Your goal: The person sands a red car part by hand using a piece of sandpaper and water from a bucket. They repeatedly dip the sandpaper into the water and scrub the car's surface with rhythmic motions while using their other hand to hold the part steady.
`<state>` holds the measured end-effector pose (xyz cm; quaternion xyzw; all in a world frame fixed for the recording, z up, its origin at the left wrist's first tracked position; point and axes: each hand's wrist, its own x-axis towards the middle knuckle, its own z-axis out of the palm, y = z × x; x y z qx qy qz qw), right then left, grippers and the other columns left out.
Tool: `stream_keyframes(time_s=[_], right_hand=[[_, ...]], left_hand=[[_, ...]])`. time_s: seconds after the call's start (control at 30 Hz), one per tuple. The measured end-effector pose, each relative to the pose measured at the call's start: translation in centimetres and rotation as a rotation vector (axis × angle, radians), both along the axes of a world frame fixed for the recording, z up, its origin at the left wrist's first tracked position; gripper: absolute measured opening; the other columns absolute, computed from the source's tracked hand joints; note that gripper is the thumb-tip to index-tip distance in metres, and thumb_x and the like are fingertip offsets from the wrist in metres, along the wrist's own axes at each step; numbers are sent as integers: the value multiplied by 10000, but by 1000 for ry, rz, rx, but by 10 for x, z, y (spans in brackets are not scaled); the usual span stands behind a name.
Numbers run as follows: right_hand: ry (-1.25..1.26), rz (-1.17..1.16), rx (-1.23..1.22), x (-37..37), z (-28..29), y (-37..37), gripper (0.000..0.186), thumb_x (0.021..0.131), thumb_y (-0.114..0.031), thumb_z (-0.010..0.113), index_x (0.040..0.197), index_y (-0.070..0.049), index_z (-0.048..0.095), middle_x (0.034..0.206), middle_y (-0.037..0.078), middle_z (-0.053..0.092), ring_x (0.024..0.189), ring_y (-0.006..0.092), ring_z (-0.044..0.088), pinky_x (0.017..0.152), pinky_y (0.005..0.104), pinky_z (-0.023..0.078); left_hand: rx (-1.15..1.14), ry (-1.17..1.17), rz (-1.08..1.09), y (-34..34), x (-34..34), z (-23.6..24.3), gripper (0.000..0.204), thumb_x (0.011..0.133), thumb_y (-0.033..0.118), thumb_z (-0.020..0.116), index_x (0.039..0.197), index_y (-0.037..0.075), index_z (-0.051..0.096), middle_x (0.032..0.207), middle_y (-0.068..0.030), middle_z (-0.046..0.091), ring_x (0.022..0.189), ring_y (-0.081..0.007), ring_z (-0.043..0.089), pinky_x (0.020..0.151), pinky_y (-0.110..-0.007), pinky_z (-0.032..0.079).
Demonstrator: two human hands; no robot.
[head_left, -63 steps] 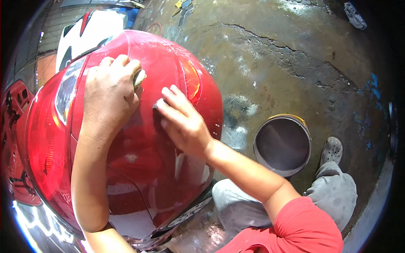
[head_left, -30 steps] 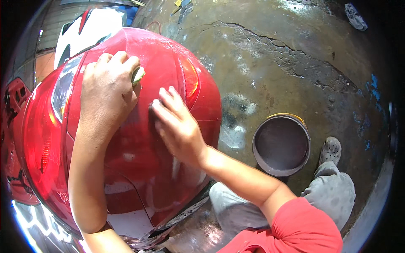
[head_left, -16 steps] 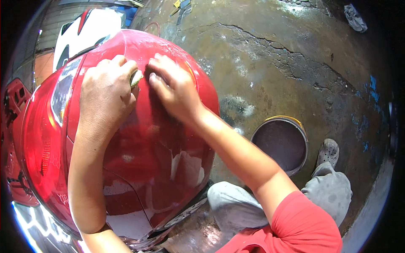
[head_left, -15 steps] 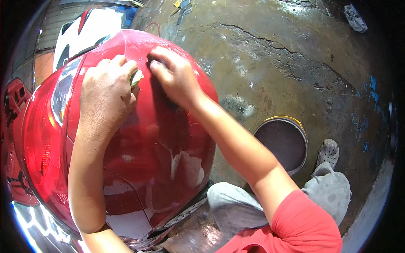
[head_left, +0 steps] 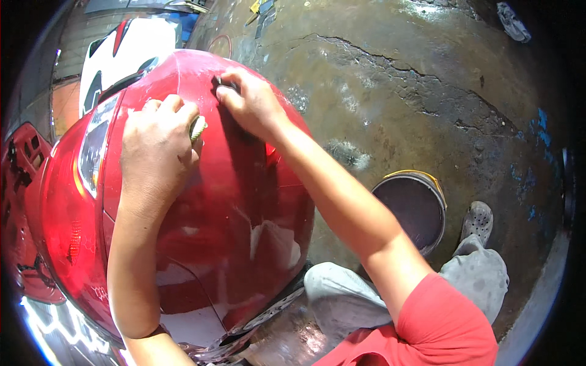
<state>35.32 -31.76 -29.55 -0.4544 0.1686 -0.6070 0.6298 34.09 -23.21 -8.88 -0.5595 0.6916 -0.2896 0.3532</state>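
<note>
The glossy red rear body of a car (head_left: pixel 207 244) fills the left and centre of the view. On its upper panel, my left hand (head_left: pixel 159 146) is curled closed round a folded pale green cloth (head_left: pixel 197 128) poking out by the thumb. Above and to the right of it, my right hand (head_left: pixel 250 104) grips a small dark pad (head_left: pixel 217 84) against the paint near the panel's upper curve, its forearm crossing the car's right edge. A clear-and-red tail lamp (head_left: pixel 97 146) lies left of my left hand; the lamp on the right is mostly hidden by my right arm.
A bucket (head_left: pixel 406 207) of murky liquid, with a yellow handle, stands right of the car on the wet cracked floor (head_left: pixel 390 110), beside my foot (head_left: pixel 477 222). A white panel (head_left: pixel 131 49) is behind the car; red panels (head_left: pixel 21 201) are at far left, a crumpled grey item (head_left: pixel 513 21) top right.
My right hand has moved up the panel, away from me, from beside the right lamp to near the top curve. My left hand keeps hold of the cloth and appears slightly lower in view.
</note>
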Motion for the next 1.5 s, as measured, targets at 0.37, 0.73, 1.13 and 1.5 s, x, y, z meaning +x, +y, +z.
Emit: stream_keyframes(time_s=[0.37,0.73,1.13,1.5], right_hand=[[26,-128,-93,-17,-32,21,309,958,-132,736,1229,14,753,1325,288,696,1311,448,630,1123,482,507],[102,-128,-109,-27,-39,44,344,958,-96,724,1282,21,718,1353,303,670,1321,459,623,1148,480,500],[87,-157,-124,-46,-28,101,329,964,-65,722,1276,37,695,1366,309,647,1309,490,611,1132,493,509],[49,-138,-110,-53,-23,109,325,957,-60,721,1269,31,697,1338,312,652,1311,482,613,1171,503,488]], left_hand=[[-7,-18,-33,-6,-3,-2,143,914,221,747,979,94,733,1047,-81,712,1018,-287,675,884,-443,517],[-2,0,-14,-4,-1,-3,147,900,211,761,975,91,723,1029,-86,695,1035,-288,666,901,-442,503],[-12,-6,-8,0,3,0,148,914,232,752,967,96,730,1032,-82,703,1031,-288,669,901,-447,505],[3,-11,-24,-1,-1,-4,139,920,218,742,975,91,733,1011,-87,709,1014,-287,676,893,-445,506]])
